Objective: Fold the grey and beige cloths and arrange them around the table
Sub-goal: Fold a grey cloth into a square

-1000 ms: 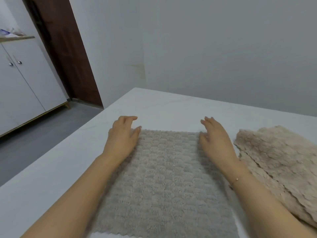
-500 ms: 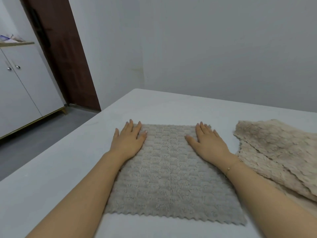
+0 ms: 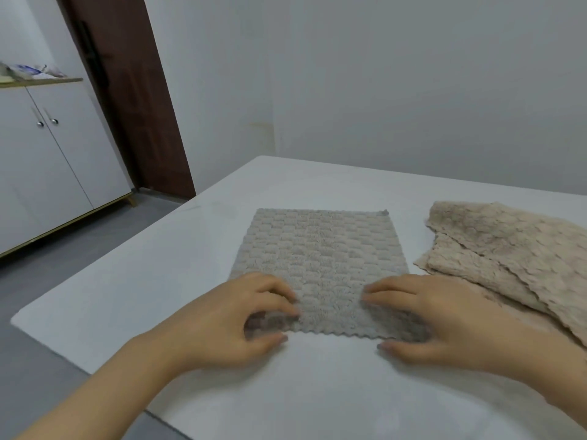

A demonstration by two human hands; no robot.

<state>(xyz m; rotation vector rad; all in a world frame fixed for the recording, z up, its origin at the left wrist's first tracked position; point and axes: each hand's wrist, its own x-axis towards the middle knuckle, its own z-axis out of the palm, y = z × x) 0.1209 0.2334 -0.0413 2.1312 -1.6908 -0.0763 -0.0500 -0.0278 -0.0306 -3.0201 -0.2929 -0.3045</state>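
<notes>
A grey textured cloth (image 3: 319, 258) lies flat in the middle of the white table (image 3: 133, 281). My left hand (image 3: 235, 319) pinches its near left corner, thumb under the scalloped edge and fingers on top. My right hand (image 3: 428, 322) grips the near right corner the same way. To the right lies a pile of beige cloths (image 3: 508, 258), loosely stacked and partly overlapping, running off the right edge of the view.
The table's left edge and near left corner (image 3: 19, 319) drop to a grey floor. A white cabinet (image 3: 47, 160) and a dark brown door (image 3: 127, 90) stand at the far left. A plain wall backs the table.
Both hands slid back from the cloth's far corners to its near edge and closed on the near corners. The view tilted down, so more of the table's near side shows.
</notes>
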